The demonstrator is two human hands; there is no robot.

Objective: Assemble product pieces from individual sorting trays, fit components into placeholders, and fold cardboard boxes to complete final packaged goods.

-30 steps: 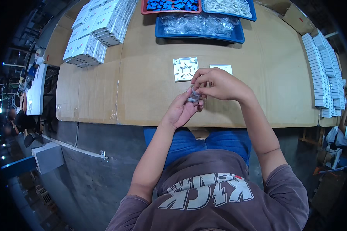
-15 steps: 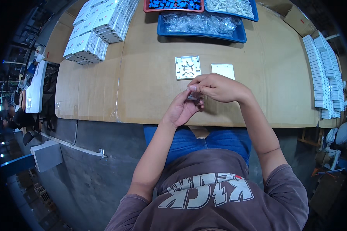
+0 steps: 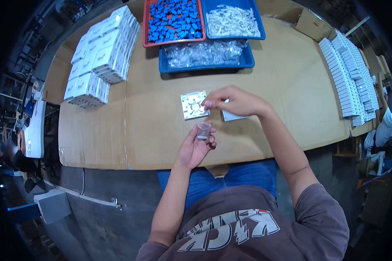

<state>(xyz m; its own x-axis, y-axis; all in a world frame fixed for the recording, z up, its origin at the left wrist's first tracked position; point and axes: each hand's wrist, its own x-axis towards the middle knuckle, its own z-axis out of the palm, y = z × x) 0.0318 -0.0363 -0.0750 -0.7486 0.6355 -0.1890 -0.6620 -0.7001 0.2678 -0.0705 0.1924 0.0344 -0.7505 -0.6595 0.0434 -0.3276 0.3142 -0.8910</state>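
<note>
My left hand (image 3: pixel 194 151) is closed around a small clear plastic bag (image 3: pixel 203 129), whose mouth points away from me. Something whitish lies at the bottom of the bag, too small to name. Above and to the right of it, my right hand (image 3: pixel 239 100) is in a pinch, its fingertips over the right edge of an open square white plastic box base (image 3: pixel 193 105) with moulded parts inside. Whatever the pinch holds, if anything, cannot be made out. A flat white square cover (image 3: pixel 233 116) lies partly hidden under my right hand.
Beyond stand a red tray (image 3: pixel 174 43) of small blue parts, a blue tray (image 3: pixel 262 30) of white parts and a blue tray (image 3: pixel 204 71) of clear bags. White boxes (image 3: pixel 98 61) are stacked at left, more boxes (image 3: pixel 350 82) at right. Cardboard (image 3: pixel 143 143) covers the table.
My hands have come apart: the right has left the bag and reached over the box base, while the left keeps the bag, now plainly visible. The view has shifted, showing more of the trays.
</note>
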